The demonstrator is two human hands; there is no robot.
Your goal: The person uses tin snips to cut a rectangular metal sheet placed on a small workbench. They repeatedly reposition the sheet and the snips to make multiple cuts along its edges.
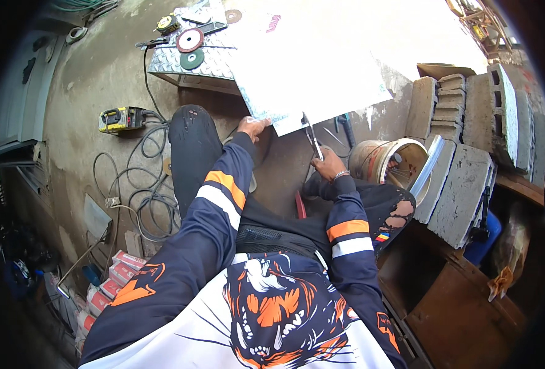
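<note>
A large, glaringly bright white sheet (322, 74) lies in front of me, its near edge facing my knees. My left hand (254, 128) is closed on that edge near its left corner. In my right hand (329, 163) is a pair of shears (317, 147), fingers wrapped about the handles. The blades point away from me and meet the sheet's near edge, one seeming to lie over it. Glare hides any cut line and the sheet's far side.
Discs (190, 40) and a tape measure (167, 24) rest on a checkered metal box (192, 64), back left. A yellow-black machine (121, 120) with coiled cables (143, 203) sits left. On the right stand a dirty bucket (371, 157) and concrete blocks (460, 184).
</note>
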